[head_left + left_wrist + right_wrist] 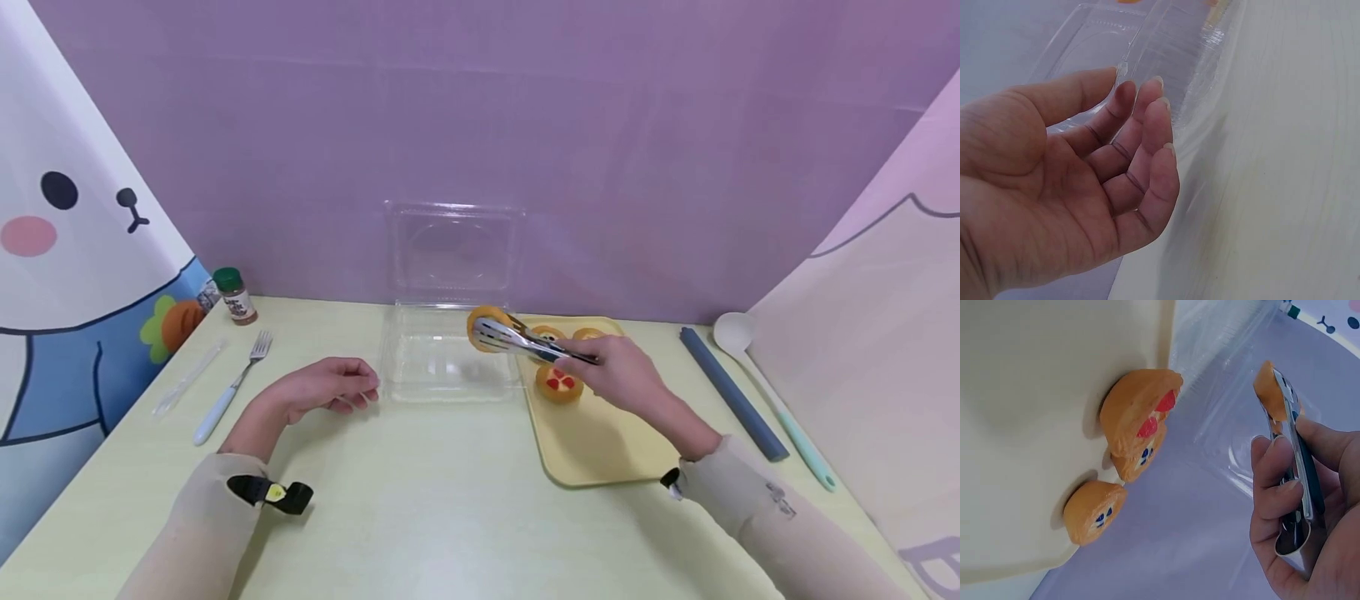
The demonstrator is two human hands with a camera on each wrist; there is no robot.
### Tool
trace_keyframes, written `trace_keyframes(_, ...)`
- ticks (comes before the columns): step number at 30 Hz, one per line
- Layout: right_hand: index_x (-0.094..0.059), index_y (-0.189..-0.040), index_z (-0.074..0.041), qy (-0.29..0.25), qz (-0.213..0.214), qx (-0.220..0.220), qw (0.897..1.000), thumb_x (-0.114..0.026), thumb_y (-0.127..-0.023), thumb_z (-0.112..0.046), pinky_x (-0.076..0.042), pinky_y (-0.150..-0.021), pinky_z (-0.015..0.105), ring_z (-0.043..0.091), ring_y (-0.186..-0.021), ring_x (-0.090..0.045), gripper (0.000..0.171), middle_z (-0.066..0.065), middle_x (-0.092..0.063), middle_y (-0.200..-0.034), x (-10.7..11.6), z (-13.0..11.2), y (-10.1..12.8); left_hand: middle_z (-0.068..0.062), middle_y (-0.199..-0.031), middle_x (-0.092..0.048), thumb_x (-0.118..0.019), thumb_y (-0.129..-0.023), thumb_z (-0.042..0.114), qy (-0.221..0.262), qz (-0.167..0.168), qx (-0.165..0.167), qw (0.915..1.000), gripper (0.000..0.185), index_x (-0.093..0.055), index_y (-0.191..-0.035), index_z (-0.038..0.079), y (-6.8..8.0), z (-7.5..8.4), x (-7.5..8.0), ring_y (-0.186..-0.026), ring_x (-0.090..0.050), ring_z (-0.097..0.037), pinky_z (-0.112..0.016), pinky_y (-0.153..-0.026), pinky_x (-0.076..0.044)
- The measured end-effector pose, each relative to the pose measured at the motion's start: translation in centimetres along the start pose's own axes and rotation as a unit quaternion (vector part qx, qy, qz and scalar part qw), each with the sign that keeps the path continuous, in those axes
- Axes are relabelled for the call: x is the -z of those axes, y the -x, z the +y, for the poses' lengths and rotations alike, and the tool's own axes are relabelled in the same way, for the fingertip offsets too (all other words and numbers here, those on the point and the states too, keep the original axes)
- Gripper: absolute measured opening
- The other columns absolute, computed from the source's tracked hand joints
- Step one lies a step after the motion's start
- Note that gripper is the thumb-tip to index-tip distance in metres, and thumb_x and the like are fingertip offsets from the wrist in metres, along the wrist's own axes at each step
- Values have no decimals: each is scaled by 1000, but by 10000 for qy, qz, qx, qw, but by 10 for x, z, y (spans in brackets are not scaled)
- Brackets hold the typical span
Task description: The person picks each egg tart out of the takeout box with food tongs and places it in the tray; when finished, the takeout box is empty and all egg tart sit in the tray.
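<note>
My right hand [622,379] grips metal tongs [525,343], and their tips clamp an orange pastry [486,321] held in the air over the right edge of a clear plastic clamshell box [442,367]. The right wrist view shows the fingers [1279,487] curled round the tongs [1300,456] with the pastry [1267,387] at the tip. Three more pastries stay on the yellow tray [600,442]: one with red topping [558,383] and two with dark dots [547,335]. My left hand [330,387] rests on the table left of the box, fingers [1147,137] loosely curled, holding nothing.
The box's lid [453,250] stands open against the purple wall. A fork [232,387] and a clear wrapper [183,379] lie at the left, a spice jar [236,296] in the back left corner. A grey bar [731,392] and a spoon [772,392] lie right of the tray.
</note>
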State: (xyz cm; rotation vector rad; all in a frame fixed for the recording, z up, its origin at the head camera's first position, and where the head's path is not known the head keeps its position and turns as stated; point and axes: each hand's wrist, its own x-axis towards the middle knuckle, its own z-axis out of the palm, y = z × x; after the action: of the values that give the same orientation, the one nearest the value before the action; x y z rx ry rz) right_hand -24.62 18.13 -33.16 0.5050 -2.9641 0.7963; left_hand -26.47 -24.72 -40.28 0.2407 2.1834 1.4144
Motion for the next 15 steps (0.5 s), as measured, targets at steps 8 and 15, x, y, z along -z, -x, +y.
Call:
trace_keyframes(8, -70, -128, -18, -62, 168, -130, 9998, -71, -94, -30, -38, -47, 30, 13, -49, -53, 36, -2, -59, -63, 10, 8, 17, -7, -108, -66, -54, -104, 28, 72, 18, -61, 10000, 35, -54, -119, -3, 0, -2, -1, -98, -62, -22, -35, -86, -52)
trace_keyframes(15, -72, -124, -15, -221, 373, -266, 9987, -71, -94, -32, -41, -47, 29, 13, -51, -54, 35, -1, -61, -68, 19, 15, 31, -7, -107, -66, -53, -104, 27, 94, 25, -125, 9999, 35, -54, -120, -4, -1, -1, -1, -97, -62, -21, -35, -85, -52)
